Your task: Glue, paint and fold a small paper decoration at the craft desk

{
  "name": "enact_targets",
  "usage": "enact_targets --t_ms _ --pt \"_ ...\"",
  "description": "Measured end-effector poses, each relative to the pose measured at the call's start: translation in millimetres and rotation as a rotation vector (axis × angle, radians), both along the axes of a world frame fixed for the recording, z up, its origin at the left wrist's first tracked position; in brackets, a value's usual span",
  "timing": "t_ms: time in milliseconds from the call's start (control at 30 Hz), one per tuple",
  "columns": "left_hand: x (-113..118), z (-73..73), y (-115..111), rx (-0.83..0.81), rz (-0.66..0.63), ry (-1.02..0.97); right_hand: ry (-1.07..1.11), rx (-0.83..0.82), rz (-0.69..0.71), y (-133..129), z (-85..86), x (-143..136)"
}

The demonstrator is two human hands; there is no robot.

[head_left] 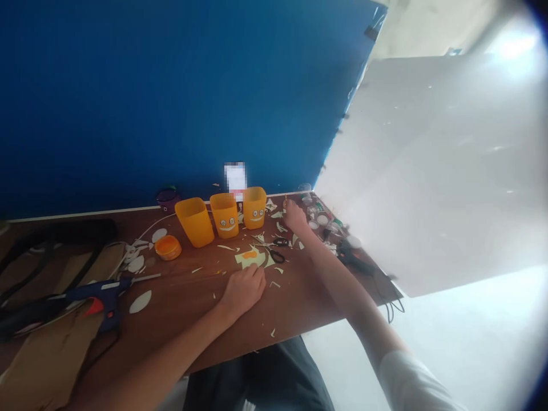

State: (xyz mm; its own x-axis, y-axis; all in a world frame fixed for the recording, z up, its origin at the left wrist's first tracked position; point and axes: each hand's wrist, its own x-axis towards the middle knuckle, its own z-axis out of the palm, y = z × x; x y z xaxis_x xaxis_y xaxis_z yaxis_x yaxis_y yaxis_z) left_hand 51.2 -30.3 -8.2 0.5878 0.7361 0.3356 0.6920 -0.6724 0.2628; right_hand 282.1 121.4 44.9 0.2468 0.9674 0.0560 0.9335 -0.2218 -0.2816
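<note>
My left hand (245, 290) rests on the brown table with its fingers curled, at the near edge of a pale piece of paper (257, 261) that bears an orange paint patch. Whatever the fingers may hold is hidden. Farther off and to the right, my right hand (295, 217) is closed; a thin orange-brown stick (285, 199) pokes up from its fingertips, too small to name surely. Black-handled scissors (278, 256) lie between the hands. Left of the right hand stand two yellow cups with paper faces, one nearer (256, 210) and one farther (224, 216).
A plain yellow cup (194, 222) stands left of the others, near an orange paint tub (168, 248). A blue glue gun (105, 297) lies at left beside cardboard (55, 365). White paper scraps litter the table (180, 319). Small jars (322, 220) crowd the right edge.
</note>
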Motion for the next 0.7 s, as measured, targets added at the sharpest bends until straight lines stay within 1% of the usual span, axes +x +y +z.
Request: enact_targets --t_ms 100,200,333,467,533,600,633,700 --pt "-5 -0.9 -1 -0.043 0.061 0.012 -0.025 -0.029 0.030 2 -7.1 3" --pt "-3 0.6 -1 -0.044 0.101 0.076 -0.034 -0.017 0.051 4 -11.4 7" --pt "-2 3.9 -4 -0.022 0.105 0.163 -0.030 0.074 0.065 1 -9.4 10" --pt "-15 6.3 -5 0.009 0.082 0.200 -0.026 0.266 0.020 -16 1.2 20" --pt "-25 8.4 -4 0.010 0.127 0.207 -0.008 0.415 0.012 -28 3.9 27" --pt "-33 11.6 0 -0.012 0.204 0.200 0.045 0.671 0.053 -42 1.1 33" --pt "-36 13.4 2 -0.028 0.233 0.194 0.062 0.765 0.068 -48 -2.5 35" --pt "-41 16.6 7 -0.050 0.257 0.184 0.077 0.872 0.083 -60 -12.4 33"
